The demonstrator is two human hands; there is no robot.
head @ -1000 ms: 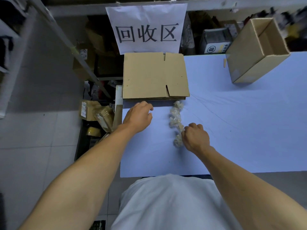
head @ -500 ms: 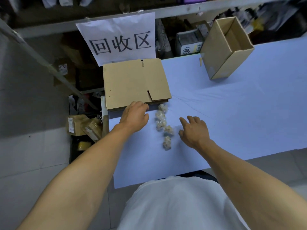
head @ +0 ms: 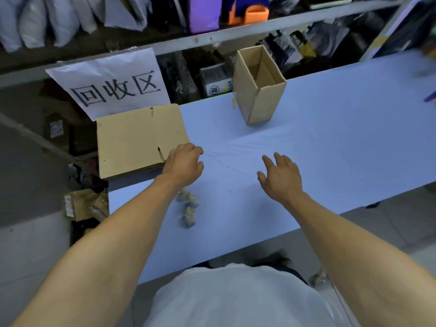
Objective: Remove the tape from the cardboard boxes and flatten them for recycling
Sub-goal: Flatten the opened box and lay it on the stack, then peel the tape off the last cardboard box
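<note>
A white paper sign hanging from the shelf edge reads "回收区"; the small carton's printed logo seems illegible.

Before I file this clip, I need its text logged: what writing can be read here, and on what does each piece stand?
"回收区": large black characters on the white paper sign hanging from the shelf above the flattened cardboard.
Round logo and print on the small box behind the table: too blurred to read.
White label on the dark item at left: too small to read.
Upright open box: no print visible.

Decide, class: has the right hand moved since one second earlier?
Yes. The right hand left the tape wads, opened, and now reaches toward the upright box.
</note>
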